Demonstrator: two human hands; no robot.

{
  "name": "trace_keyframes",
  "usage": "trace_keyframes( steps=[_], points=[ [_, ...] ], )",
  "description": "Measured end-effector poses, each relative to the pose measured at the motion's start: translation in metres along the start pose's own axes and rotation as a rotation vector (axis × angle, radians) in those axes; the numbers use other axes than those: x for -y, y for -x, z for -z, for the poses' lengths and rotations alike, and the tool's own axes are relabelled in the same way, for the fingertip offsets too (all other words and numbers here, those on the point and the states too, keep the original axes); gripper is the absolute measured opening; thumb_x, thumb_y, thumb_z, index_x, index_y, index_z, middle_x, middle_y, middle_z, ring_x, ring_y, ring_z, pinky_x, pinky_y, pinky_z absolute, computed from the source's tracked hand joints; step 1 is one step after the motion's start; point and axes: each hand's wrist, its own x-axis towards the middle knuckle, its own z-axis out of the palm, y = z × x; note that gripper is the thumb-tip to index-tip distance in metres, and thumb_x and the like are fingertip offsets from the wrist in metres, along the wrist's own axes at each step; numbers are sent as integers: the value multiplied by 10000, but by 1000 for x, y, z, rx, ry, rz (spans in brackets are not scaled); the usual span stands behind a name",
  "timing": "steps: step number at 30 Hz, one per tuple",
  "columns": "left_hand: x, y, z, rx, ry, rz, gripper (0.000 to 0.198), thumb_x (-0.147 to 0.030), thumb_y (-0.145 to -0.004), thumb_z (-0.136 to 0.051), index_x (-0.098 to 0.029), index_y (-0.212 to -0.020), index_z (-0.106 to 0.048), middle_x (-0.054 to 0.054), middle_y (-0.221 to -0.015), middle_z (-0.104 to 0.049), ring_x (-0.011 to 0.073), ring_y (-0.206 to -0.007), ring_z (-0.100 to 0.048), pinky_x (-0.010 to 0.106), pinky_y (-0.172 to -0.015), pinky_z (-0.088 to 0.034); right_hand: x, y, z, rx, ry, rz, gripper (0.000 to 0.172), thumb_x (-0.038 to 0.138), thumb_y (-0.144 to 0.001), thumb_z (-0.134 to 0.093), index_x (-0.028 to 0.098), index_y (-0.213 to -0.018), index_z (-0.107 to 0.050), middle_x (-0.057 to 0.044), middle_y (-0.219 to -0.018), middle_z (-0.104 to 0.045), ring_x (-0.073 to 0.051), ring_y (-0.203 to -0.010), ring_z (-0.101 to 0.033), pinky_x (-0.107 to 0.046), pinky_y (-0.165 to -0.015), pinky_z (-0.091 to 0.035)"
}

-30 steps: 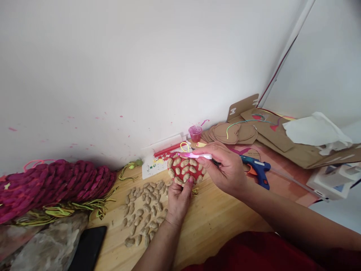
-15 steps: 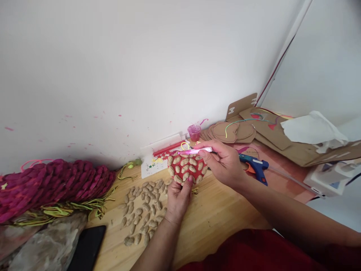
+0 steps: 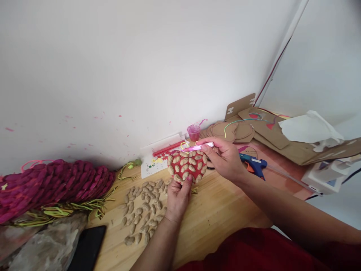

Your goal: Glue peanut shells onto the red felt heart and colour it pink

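Note:
My left hand [image 3: 178, 199] grips the lower edge of a red craft piece [image 3: 199, 174] with its thumb on the front. Rows of unshelled peanuts are stuck on the red face, and a yellow cord loop [image 3: 184, 145] shows at its top. In my right hand [image 3: 225, 156], closed, is a slim white paintbrush [image 3: 205, 146] stained pink toward its tip. The brush lies across the upper edge of the piece; whether its tip touches the peanuts I cannot tell. Many loose peanuts [image 3: 146, 206] lie on the wooden table left of my left hand.
Behind the piece stand a pink-stained plastic cup [image 3: 193, 131] and a white sheet [image 3: 146, 171] with star confetti. To the right are a blue glue gun [image 3: 255, 165] and heart-shaped cardboard pieces [image 3: 224, 130]. Magenta-painted peanut pieces [image 3: 59, 184] stand in a row at left, near a black tablet-like slab [image 3: 88, 246].
My right hand has raised the paintbrush slightly and shifted it to the right along the top of the piece. My left hand keeps the piece in nearly the same place.

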Motion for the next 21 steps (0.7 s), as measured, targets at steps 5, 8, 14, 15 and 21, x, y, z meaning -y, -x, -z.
trace_keyframes(
  steps=[5,8,14,15,21],
  points=[
    [5,0,2,5,-1,-1,361,-528,-740,-801,-176,-775,-727,51,-696,-729,230,-823,-705,309,-747,-556,4,1,-2,26,-6,15,174,276,-957,-610,193,-1041,-739,-58,-1005,-762,-180,-860,-684,-305,-746,-534],
    [8,-1,3,0,4,10,359,-524,-744,-799,-174,-788,-730,51,-705,-733,231,-834,-703,303,-747,-550,1,0,-3,16,-2,-1,177,284,-960,-612,188,-1039,-738,-54,-989,-758,-175,-844,-677,-304,-752,-525],
    [6,-1,1,16,44,8,366,-514,-739,-807,-163,-812,-734,50,-729,-739,230,-850,-700,294,-758,-539,0,2,-3,14,-28,-29,182,291,-960,-615,200,-1060,-737,-50,-1000,-749,-188,-898,-687,-304,-790,-527],
    [5,0,0,21,43,6,363,-513,-745,-805,-163,-811,-733,51,-735,-740,229,-854,-700,291,-760,-537,2,3,-4,22,-31,-12,179,285,-959,-615,202,-1060,-737,-50,-1004,-750,-185,-893,-687,-299,-781,-525],
    [6,0,2,40,22,-14,353,-511,-770,-787,-167,-835,-740,53,-756,-745,224,-854,-697,288,-756,-532,5,4,-7,45,-14,27,154,250,-960,-611,208,-1041,-736,-43,-1019,-758,-179,-893,-690,-299,-783,-520]
  ],
)
